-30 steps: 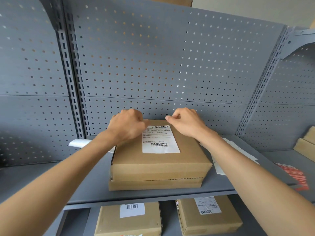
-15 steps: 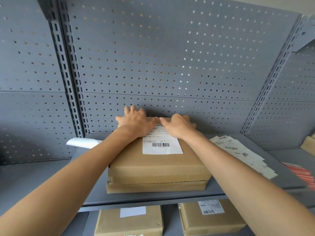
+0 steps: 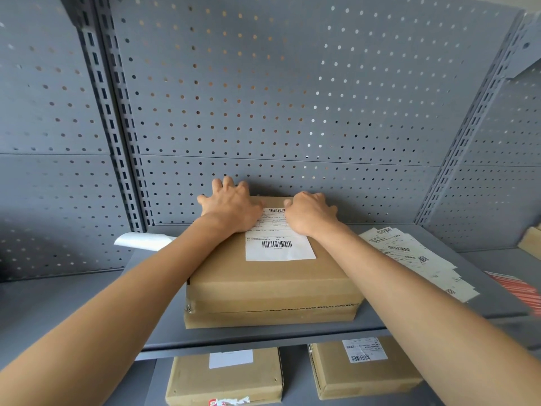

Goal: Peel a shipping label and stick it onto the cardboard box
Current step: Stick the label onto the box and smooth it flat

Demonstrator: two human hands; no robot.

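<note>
We press our left hand (image 3: 231, 208) and right hand (image 3: 310, 213), fingers spread flat and gripping nothing, on the far end of the label (image 3: 278, 240) to seal it onto the box (image 3: 272, 288) at the shelf (image 3: 409, 315) front edge.

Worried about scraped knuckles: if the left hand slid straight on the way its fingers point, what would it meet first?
Probably the perforated back panel: the left hand already reaches over the box's far edge, though the remaining gap is unclear.
</note>
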